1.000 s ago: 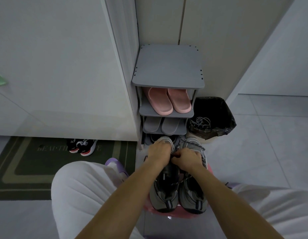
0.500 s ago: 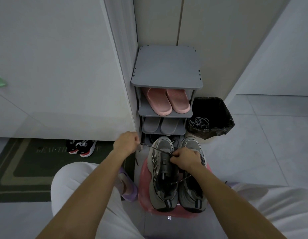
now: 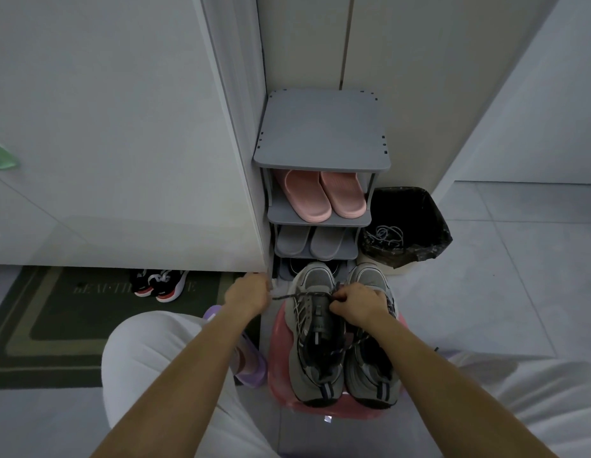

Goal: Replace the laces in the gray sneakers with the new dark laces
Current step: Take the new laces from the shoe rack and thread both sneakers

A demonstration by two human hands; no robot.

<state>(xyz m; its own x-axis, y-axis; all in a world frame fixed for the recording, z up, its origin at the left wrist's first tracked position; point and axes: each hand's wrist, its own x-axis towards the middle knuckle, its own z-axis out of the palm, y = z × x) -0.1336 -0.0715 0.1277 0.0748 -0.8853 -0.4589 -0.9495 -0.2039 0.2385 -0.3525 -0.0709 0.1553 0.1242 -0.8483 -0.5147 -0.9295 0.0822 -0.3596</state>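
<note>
Gripping dark lace (image 3: 297, 296) in clenched left hand (image 3: 249, 294), drawn taut; pinching it with right hand (image 3: 360, 304) at toe eyelets of left gray sneaker (image 3: 315, 342), set on pink stool (image 3: 277, 358) just before shoe rack (image 3: 320, 133). Risk: hard pull stripping far end out or tipping sneaker off.

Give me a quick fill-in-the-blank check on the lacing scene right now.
The gray sneakers stand on a ____ stool.
The left hand holds one end of the dark ____.
Pale laces lie in the ____ beside the rack.
The pink slippers sit ____ the gray slippers.
Missing: pink; lace; bin; above.
</note>
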